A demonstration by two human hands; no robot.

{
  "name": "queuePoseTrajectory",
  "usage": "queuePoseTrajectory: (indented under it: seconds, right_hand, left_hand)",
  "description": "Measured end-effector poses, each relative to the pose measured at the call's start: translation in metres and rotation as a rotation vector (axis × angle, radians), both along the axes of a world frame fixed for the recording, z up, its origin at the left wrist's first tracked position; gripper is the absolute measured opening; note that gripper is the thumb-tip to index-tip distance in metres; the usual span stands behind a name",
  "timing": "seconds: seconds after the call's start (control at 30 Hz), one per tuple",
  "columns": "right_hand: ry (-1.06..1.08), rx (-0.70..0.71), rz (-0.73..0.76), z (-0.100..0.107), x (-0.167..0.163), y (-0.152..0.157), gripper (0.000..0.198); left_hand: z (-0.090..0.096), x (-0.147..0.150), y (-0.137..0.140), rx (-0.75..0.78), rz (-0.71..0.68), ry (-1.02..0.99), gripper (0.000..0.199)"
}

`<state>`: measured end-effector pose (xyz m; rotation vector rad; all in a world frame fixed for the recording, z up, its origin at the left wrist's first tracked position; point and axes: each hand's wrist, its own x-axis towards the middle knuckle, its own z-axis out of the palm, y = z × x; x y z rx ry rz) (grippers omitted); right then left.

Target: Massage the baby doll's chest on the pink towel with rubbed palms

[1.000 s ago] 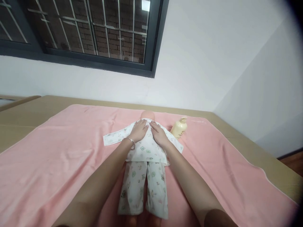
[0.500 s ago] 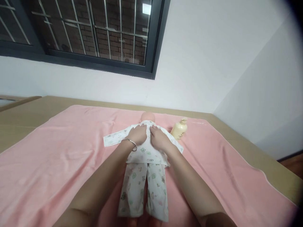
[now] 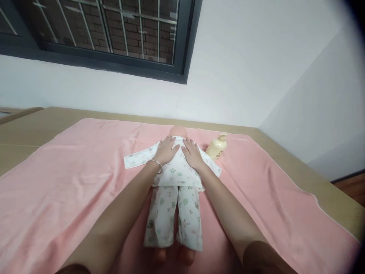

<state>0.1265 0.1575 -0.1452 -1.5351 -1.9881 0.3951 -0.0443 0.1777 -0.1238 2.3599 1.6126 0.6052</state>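
Observation:
A baby doll [image 3: 178, 173] in white printed pyjamas lies stretched out on a pink cloth [image 3: 94, 160], its head at the far end and its bare feet toward me. Its face does not show. My left hand [image 3: 167, 151] rests flat on the left of its upper back, fingers spread, with a silver bangle on the wrist. On the right of the upper back lies my right hand [image 3: 192, 153], also flat with fingers apart. Neither hand grips anything. Just right of the doll's shoulder is a pale yellow pump bottle [image 3: 217, 147], tilted on the cloth.
The cloth covers most of a wooden table [image 3: 65, 118], with creases on both sides. Behind the table rises a white wall [image 3: 228, 76] with a dark-framed, barred window [image 3: 128, 34]. Another wall meets it at the right.
Both hands have gone from curled fingers to flat, spread fingers on the doll's back. My view has tipped down slightly, so the doll's feet show more.

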Motion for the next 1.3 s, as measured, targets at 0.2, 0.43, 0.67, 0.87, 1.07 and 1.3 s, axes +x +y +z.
queuePoseTrajectory:
  seconds: [0.2,0.43,0.67,0.87,1.07,1.3]
  right_hand:
    - [-0.009,-0.004,-0.032,-0.0006,-0.0023,-0.0007,0.068]
    - [-0.018,-0.043,-0.047,0.0037,-0.0034,-0.0017,0.067]
    - [-0.017,-0.062,-0.035,0.0067,-0.0028,-0.0047,0.065]
    - [-0.012,-0.050,-0.040,0.0052,-0.0022,-0.0029,0.064]
    - [-0.019,-0.060,-0.040,0.0056,-0.0026,-0.0026,0.065]
    - [-0.035,-0.068,-0.051,0.0049,-0.0029,-0.0019,0.067]
  left_hand:
    - [-0.0005,0.0018,-0.0016,-0.077,0.108,-0.017,0.068]
    - [-0.0016,0.0014,0.0003,-0.086,0.119,-0.009,0.071]
    - [-0.0012,0.0004,-0.0008,-0.090,0.110,-0.013,0.071]
    - [-0.0009,0.0003,-0.0003,-0.094,0.111,-0.005,0.072]
    - [-0.0009,0.0004,0.0001,-0.107,0.114,-0.001,0.073]
    - [-0.0004,0.0009,-0.0020,-0.108,0.111,-0.009,0.073]
